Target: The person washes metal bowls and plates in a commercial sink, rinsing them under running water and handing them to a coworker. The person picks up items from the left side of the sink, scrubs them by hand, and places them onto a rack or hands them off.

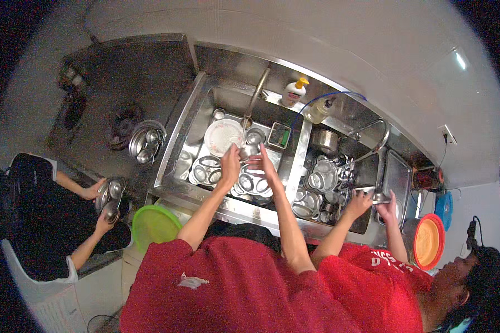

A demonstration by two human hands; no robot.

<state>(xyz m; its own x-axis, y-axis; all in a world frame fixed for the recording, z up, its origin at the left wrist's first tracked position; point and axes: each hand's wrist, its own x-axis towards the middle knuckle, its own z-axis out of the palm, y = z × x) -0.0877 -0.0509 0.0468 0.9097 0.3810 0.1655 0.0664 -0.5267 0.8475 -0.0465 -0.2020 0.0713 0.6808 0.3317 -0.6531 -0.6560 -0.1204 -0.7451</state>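
Over the left sink basin [166,165], a small steel bowl [250,150] is held under the tap [256,93]. My left hand [230,164] grips its left side. My right hand [266,164] is at the bowl's right side, fingers spread and slightly blurred; whether they touch it is hard to tell. Behind my left hand lies a white plate [223,135] with a pinkish pattern. Below the hands sit compartment trays [202,171]. A second steel bowl [256,135] stands just behind the held one, and a rectangular container [279,135] with a green item is to its right.
On the right, a co-worker's hands [358,204] hold a metal dish over the right basin, which contains piled steelware [323,175]. At left, another person's hands [104,220] hold steel dishes. A pump bottle [293,92] stands on the back ledge; a green basin [156,227] is at front left.
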